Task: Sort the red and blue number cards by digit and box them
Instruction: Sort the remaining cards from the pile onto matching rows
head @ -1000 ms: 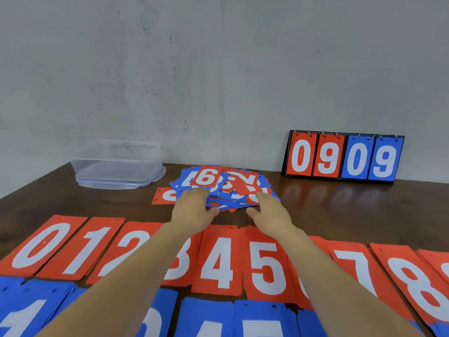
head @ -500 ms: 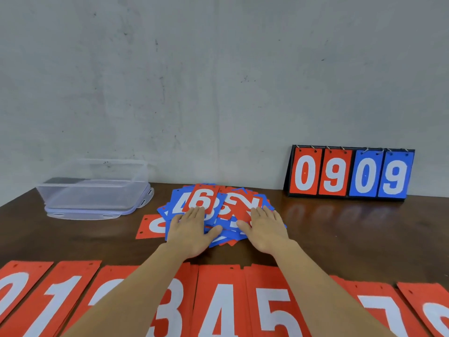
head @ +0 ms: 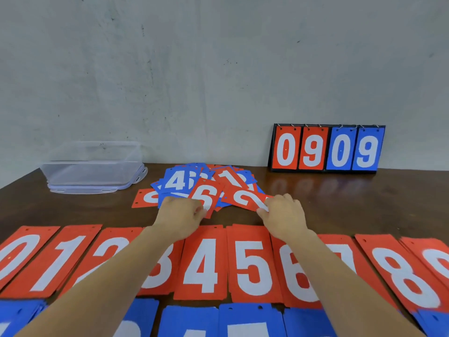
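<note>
head view: left hand gripped the lower edge of the red 6 card, right hand pinched the red 2 card, both cards on the mixed pile mid table. sorted red row lay nearer, blue row nearest. clear box sat back left, scoreboard back right.

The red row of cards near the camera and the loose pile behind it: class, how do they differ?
The red row lies side by side in digit order; the loose pile overlaps at odd angles. The row is all red; the pile mixes red and blue. Both show white digits.
</note>
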Motion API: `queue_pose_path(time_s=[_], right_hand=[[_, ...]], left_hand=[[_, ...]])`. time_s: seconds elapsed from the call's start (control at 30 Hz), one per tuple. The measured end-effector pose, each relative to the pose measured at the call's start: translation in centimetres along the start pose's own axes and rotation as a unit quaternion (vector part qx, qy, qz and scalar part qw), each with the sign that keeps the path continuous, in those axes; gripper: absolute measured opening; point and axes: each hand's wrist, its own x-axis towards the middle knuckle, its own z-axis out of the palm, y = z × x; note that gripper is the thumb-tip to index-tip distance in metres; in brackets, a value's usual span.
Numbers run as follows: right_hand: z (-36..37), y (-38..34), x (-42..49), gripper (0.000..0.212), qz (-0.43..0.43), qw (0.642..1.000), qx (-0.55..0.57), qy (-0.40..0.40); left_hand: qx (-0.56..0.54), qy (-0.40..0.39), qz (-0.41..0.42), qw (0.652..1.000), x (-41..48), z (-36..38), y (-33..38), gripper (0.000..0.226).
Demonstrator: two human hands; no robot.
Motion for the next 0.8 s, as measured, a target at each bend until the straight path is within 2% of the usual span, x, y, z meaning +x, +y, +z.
queue_pose_path(time_s=[0.1, 0.17, 0.3, 0.4, 0.53, 0.63, 0.73, 0.8], right_hand=[[-0.3, 0.5, 0.6, 0.043, 0.031, 0.996, 0.085, 0.009], [-0.1, 0.3, 1.6, 0.057, 0.045, 0.987, 0.152, -0.019], [0.4, -0.3, 3.7, 0.080, 0.047, 0.971, 0.222, -0.072], [1.1, -0.4, 5.0, 0.085, 0.056, 0.973, 0.204, -0.094], [1.4, -0.3, 6.3, 0.089, 0.088, 0.978, 0.160, -0.100], [1.3, -0.4, 6.7, 0.083, 0.118, 0.976, 0.153, -0.101], [1.5, -0.1, 6.5, 0.052, 0.136, 0.967, 0.210, -0.045], [1.1, 0.4, 6.0, 0.031, 0.146, 0.949, 0.280, 0.000]], left_hand=[[-0.127, 0.025, -0.075, 0.989, 0.7, 0.2, -0.7, 0.034], [-0.185, 0.045, -0.127, 0.973, 1.8, 0.3, -0.9, 0.045], [-0.117, -0.015, -0.200, 0.973, 3.9, 0.8, -0.6, 0.083], [-0.084, -0.050, -0.223, 0.970, 4.6, 1.5, -0.4, 0.091], [-0.131, -0.042, -0.252, 0.958, 5.5, 2.0, -0.6, 0.084], [-0.181, -0.001, -0.260, 0.948, 5.6, 2.0, -0.7, 0.065], [-0.244, 0.053, -0.249, 0.936, 5.3, 2.0, -0.8, 0.035], [-0.313, 0.091, -0.256, 0.910, 5.1, 1.7, -1.0, 0.026]])
